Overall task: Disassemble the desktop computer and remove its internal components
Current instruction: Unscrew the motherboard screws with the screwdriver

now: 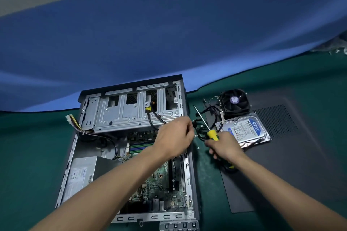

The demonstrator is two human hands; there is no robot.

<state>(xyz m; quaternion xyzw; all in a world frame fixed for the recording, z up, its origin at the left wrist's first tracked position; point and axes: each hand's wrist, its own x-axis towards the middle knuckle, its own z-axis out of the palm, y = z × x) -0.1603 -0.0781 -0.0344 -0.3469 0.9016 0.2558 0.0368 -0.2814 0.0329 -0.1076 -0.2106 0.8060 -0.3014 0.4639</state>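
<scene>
Computer case (129, 155) lies open on the green mat (28, 146), motherboard still inside.
Hard drive (244, 131) and cooler fan (235, 102) rest aside, already removed; right hand (224, 146) grips the screwdriver (210, 129), while left hand (174, 137) curls, perhaps pinching a screw.

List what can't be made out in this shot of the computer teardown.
Head view only:
- What the left hand pinches, if anything: its curled fingers hide it.
- Middle of the motherboard: covered by the left forearm.
- Lower handle of the screwdriver: wrapped by the right hand.
- Small print on the hard drive label: too small to read.
- Power supply label text: blurred.
- Near corner of the case: cut off by the bottom edge.
</scene>
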